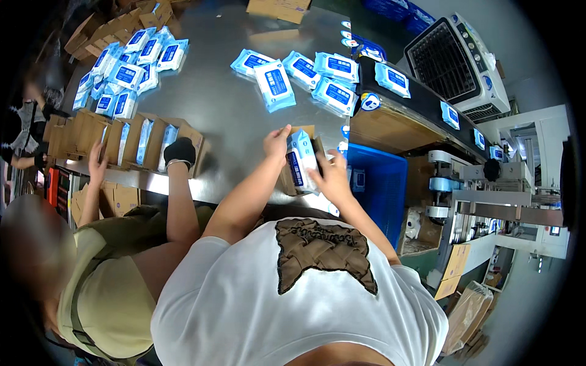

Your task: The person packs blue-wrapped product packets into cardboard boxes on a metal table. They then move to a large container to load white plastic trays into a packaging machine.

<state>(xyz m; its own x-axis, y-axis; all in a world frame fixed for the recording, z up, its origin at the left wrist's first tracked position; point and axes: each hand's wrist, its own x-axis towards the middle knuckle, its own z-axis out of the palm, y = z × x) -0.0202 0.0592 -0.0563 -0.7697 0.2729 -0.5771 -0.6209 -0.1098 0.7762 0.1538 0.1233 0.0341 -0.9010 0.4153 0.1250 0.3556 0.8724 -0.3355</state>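
- Blue-and-white wipes pack [301, 160] is being pushed into a small cardboard carton [287, 178] at the table's [226, 104] near edge.
- Left hand [278, 141] is being pinched on its top corner.
- Right hand [332, 174] is being wrapped around its side; it is best kept square to the opening.

Loose blue packs [302, 76] are lying scattered on the steel surface [226, 104], near its far right edge. Another heap of packs [131, 67] is sitting toward the surface's far left, with flat cartons [110, 27] stacking up behind it. A blue crate [381, 183] is standing just off the surface's right edge, below a black conveyor [415, 100] carrying more packs.
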